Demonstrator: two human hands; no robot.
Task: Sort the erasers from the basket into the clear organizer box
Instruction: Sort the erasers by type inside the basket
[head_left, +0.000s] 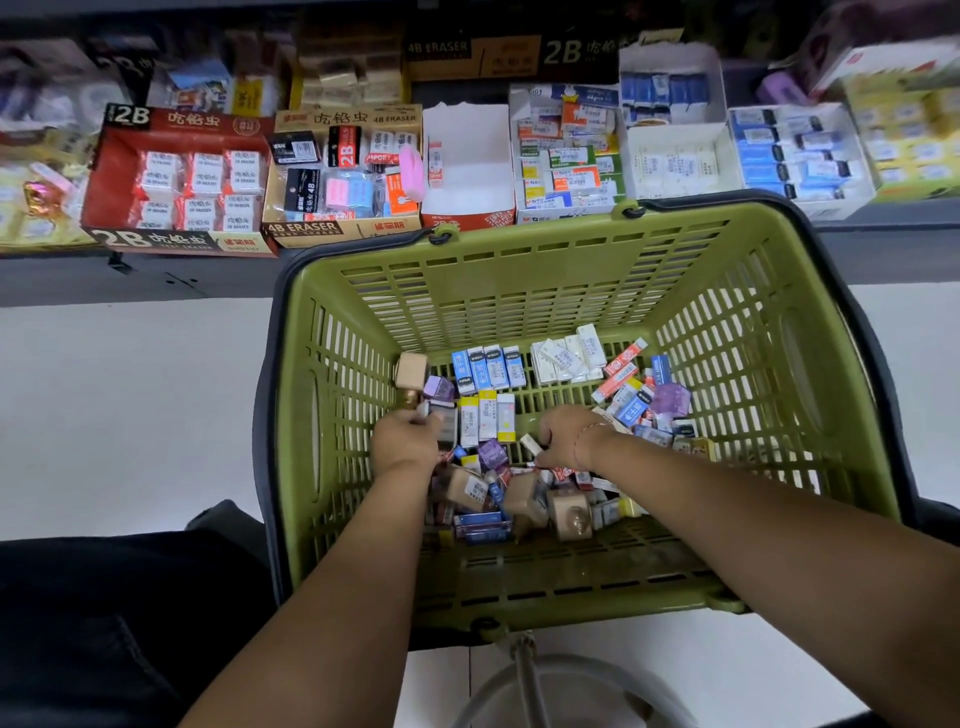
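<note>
A green plastic basket (519, 270) stands in front of me with several small boxed erasers (488, 366) spread over its bottom. Both my hands reach down into it. My left hand (402, 441) has its fingers curled round a dark eraser packet (447, 423) at the left of the pile. My right hand (563, 436) pinches a small white eraser (531, 442) near the middle. No clear organizer box shows; only cardboard display boxes stand on the shelf beyond.
A shelf behind the basket holds a red 2B eraser box (176, 182), a 4B eraser box (343, 171), a nearly empty white box (467, 171) and blue-white eraser boxes (800, 156). White floor lies on both sides. My dark trouser leg (104, 613) is at lower left.
</note>
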